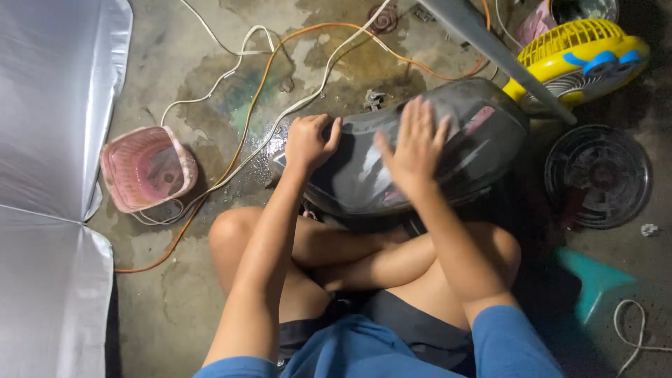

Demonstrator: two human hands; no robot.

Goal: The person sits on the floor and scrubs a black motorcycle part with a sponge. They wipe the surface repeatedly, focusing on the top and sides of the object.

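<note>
— Where is the big dark shell (364, 178)?

— At our twelve o'clock, resting on our crossed legs. Our left hand (310, 142) curls tight on its edge at nine o'clock. Our right hand (414, 143) lies flat on top, fingers spread.

— What could go wrong?

— The floor (168, 294) looks wet, with cords (241, 140) lying in it. The shell might slip off and bump the pink basket (145, 168).

— What can't we see?

— Its underside. The yellow fan (581, 59) at two o'clock is partly hidden.

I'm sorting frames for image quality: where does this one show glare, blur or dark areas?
Head view: glare streaks the glossy dark panel between the hands; the right hand is motion-blurred, the left hand sharper; the right side around the black fan grille sinks into shadow; the silver sheet looks bright.
</note>
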